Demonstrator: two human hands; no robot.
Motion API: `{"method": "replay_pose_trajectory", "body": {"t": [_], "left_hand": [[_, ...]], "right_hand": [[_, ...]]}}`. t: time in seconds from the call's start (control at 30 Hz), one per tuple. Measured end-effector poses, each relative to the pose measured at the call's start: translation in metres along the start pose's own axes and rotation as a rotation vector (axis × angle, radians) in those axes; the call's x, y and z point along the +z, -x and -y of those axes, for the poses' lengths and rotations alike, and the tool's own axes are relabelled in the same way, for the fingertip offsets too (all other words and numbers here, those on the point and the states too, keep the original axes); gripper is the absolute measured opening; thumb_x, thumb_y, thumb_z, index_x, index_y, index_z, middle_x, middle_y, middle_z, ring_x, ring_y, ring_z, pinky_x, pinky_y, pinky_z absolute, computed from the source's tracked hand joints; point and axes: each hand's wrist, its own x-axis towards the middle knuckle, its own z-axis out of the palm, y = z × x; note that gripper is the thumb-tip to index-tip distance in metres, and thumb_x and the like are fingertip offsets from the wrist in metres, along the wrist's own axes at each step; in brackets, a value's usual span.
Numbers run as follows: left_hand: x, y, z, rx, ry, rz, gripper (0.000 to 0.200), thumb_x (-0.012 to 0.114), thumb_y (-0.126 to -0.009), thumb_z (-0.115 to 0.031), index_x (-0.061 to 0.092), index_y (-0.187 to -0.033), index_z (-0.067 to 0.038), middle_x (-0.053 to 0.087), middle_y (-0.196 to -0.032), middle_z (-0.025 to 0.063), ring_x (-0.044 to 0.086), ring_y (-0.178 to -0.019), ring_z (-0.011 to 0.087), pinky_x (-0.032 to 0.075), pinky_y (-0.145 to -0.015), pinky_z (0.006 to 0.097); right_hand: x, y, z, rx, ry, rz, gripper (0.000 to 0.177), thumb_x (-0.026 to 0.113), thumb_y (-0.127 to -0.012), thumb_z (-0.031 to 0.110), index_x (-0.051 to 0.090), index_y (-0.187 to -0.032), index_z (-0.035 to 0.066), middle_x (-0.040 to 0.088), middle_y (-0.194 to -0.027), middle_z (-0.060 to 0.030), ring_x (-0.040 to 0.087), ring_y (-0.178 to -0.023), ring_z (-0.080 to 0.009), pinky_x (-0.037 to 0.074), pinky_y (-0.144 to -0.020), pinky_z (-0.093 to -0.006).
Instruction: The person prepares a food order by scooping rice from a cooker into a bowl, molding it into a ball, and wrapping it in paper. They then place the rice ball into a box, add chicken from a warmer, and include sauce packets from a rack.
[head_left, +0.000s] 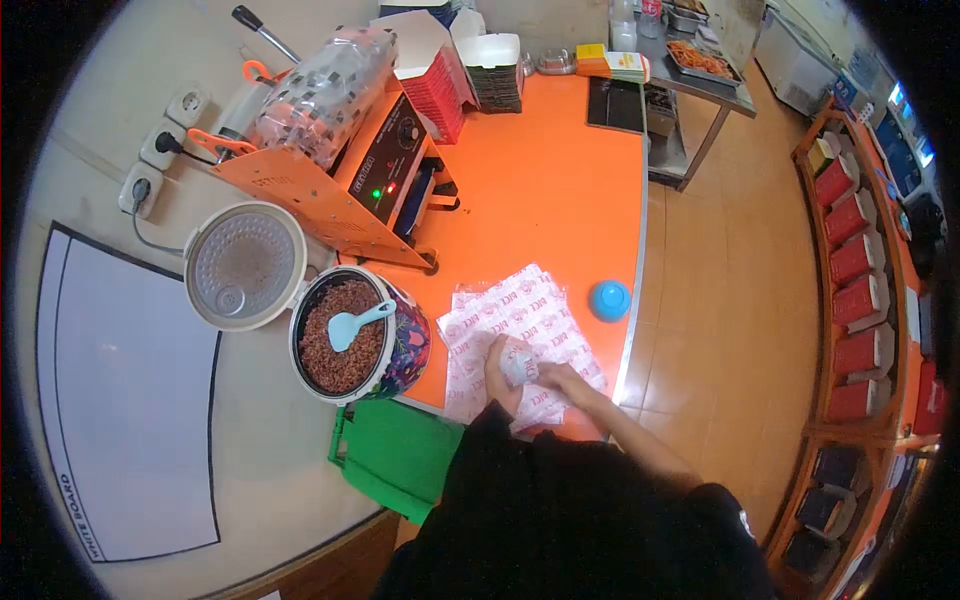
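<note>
A rounded bundle wrapped in printed paper [518, 364] sits between my two hands, above a stack of red-and-white printed paper sheets [530, 305]. My left hand [500, 376] curls round its left side. My right hand [562, 379] presses its fingers against the right side. What the paper holds inside is hidden. To the left stands an open rice cooker [412, 345] full of reddish-brown rice [335, 365], with a light blue rice paddle [352, 325] resting on the rice. A blue bowl [610, 300], apparently upside down, lies right of the sheets.
An orange cup-sealing machine [290, 205] with lit lamps stands behind the cooker. Stacked food boxes [490, 75] are at the orange table's [540, 170] back. A green bin [395, 455] is below the left edge. Shelves with red boxes [855, 260] stand at the right.
</note>
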Motion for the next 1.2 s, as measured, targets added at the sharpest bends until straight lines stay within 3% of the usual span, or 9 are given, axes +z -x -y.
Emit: {"method": "replay_pose_trajectory", "body": {"t": [0.07,0.13,0.23,0.43,0.77,0.97,1.03,1.07,1.2], "left_hand": [[-0.012,0.006,0.061,-0.577,0.432,0.024,0.077,0.063,-0.063,0.015,0.041,-0.136,0.005,0.05,-0.131,0.0213,0.048,-0.124,0.0304,0.038,-0.105,0.0366],[-0.022,0.005,0.074,-0.906,0.53,-0.003,0.073,0.069,-0.064,0.007,0.045,-0.132,0.003,0.052,-0.127,0.0195,0.051,-0.119,0.0279,0.042,-0.099,0.0348],[-0.042,-0.029,0.009,-1.027,0.157,-0.118,0.062,0.084,-0.068,-0.015,0.054,-0.12,0.001,0.057,-0.118,0.0162,0.057,-0.107,0.0226,0.048,-0.087,0.0321],[-0.018,0.051,0.094,-0.56,-0.104,0.102,0.07,0.091,-0.057,-0.041,0.056,-0.1,0.001,0.064,-0.091,0.0127,0.063,-0.084,0.0224,0.051,-0.075,0.0347],[-0.098,0.065,0.006,-0.709,0.048,0.209,0.067,0.089,-0.061,-0.041,0.06,-0.106,-0.001,0.061,-0.104,0.0122,0.057,-0.101,0.021,0.047,-0.089,0.0338],[-0.293,-0.041,-0.12,-0.345,-0.202,-0.028,0.071,0.086,-0.067,-0.019,0.049,-0.127,-0.004,0.06,-0.117,0.0106,0.056,-0.112,0.0205,0.046,-0.096,0.0379],[-0.345,-0.114,-0.199,-0.723,0.182,-0.145,0.087,0.087,-0.063,-0.013,0.04,-0.136,-0.004,0.054,-0.128,0.0163,0.054,-0.117,0.0227,0.046,-0.096,0.0382],[-0.369,-0.141,-0.179,-0.384,-0.089,-0.202,0.099,0.088,-0.062,-0.017,0.032,-0.143,-0.003,0.048,-0.135,0.0205,0.051,-0.121,0.0262,0.046,-0.097,0.0384],[-0.428,-0.266,-0.161,-0.488,-0.117,-0.2,0.127,0.091,-0.053,-0.032,0.015,-0.149,0.003,0.041,-0.139,0.0263,0.051,-0.12,0.0306,0.045,-0.097,0.0393]], "right_hand": [[-0.015,0.009,0.029,-0.054,0.578,-0.036,0.031,0.06,-0.084,0.015,0.067,-0.111,0.002,0.064,-0.119,-0.0178,0.062,-0.105,-0.0245,0.049,-0.089,-0.0374],[-0.037,0.004,0.058,-0.214,0.972,-0.612,0.046,0.071,-0.076,0.028,0.064,-0.117,0.007,0.048,-0.134,-0.0264,0.046,-0.122,-0.0419,0.039,-0.101,-0.0499],[-0.06,-0.011,0.09,-0.114,1.359,-0.816,0.06,0.074,-0.074,0.036,0.058,-0.129,0.018,0.042,-0.132,-0.0263,0.046,-0.115,-0.0444,0.04,-0.097,-0.0515],[0.011,-0.05,0.062,-0.321,1.073,-0.337,0.06,0.072,-0.076,0.041,0.056,-0.131,0.022,0.046,-0.125,-0.0278,0.05,-0.109,-0.0449,0.043,-0.094,-0.0483],[0.197,-0.2,0.194,-0.921,1.292,-0.051,0.027,0.061,-0.085,0.026,0.065,-0.097,0.002,0.056,-0.107,-0.0162,0.05,-0.103,-0.031,0.039,-0.085,-0.0454],[0.193,-0.217,0.198,-0.867,1.404,0.069,0.026,0.059,-0.087,0.025,0.063,-0.094,0.0,0.057,-0.1,-0.0213,0.056,-0.096,-0.0348,0.043,-0.08,-0.0451],[0.177,-0.205,0.19,-0.663,1.287,0.058,0.025,0.057,-0.088,0.023,0.061,-0.096,0.0,0.058,-0.095,-0.0233,0.059,-0.089,-0.0371,0.045,-0.074,-0.0474],[0.17,-0.2,0.186,-0.561,1.225,0.049,0.024,0.057,-0.089,0.023,0.059,-0.097,0.0,0.059,-0.093,-0.0243,0.06,-0.085,-0.0383,0.046,-0.071,-0.0485],[0.146,-0.19,0.175,-0.399,1.175,-0.161,0.023,0.05,-0.093,0.022,0.056,-0.101,0.001,0.061,-0.077,-0.0235,0.061,-0.07,-0.0407,0.047,-0.061,-0.0508]]}}
